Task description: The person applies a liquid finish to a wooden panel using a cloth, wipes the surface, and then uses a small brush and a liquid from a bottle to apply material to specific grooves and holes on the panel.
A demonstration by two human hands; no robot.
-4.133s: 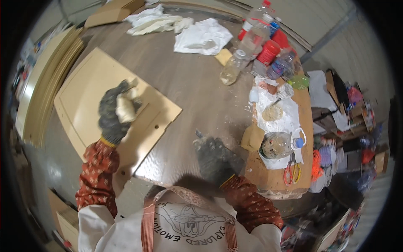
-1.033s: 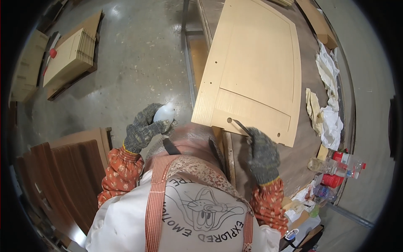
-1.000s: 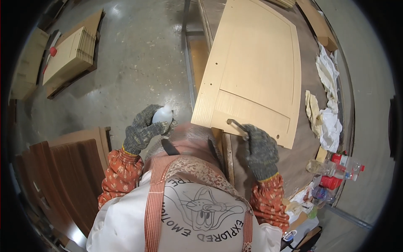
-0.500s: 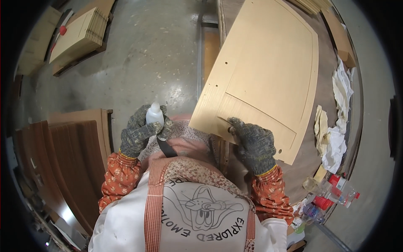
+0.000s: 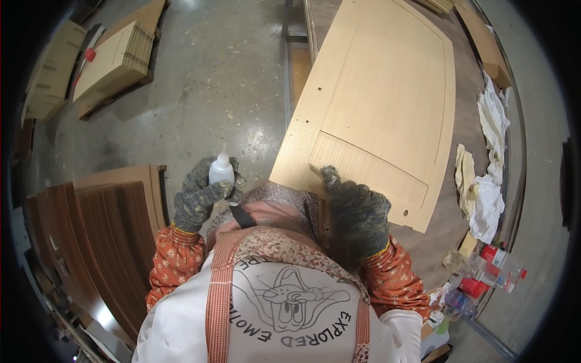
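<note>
My left hand, in a grey knit glove, is closed round a small white squeeze bottle. The bottle stands upright, its narrow nozzle pointing up. My right hand, gloved the same way, is over the near edge of a pale wooden panel. A thin, dark, blade-like tool sticks out past its fingertips above the panel's near left corner; its handle is hidden by the glove. The panel has a grooved frame and several small holes, and lies flat on a brown-topped table.
Crumpled white paper and plastic bottles lie along the table's right side. Brown panels are stacked close to my left arm. Pale panels sit on a pallet at the far left, with grey floor between.
My right hand has shifted slightly left with the thin tool, its fingertips a little farther over the panel. My left hand still holds the bottle. The view has moved slightly.
</note>
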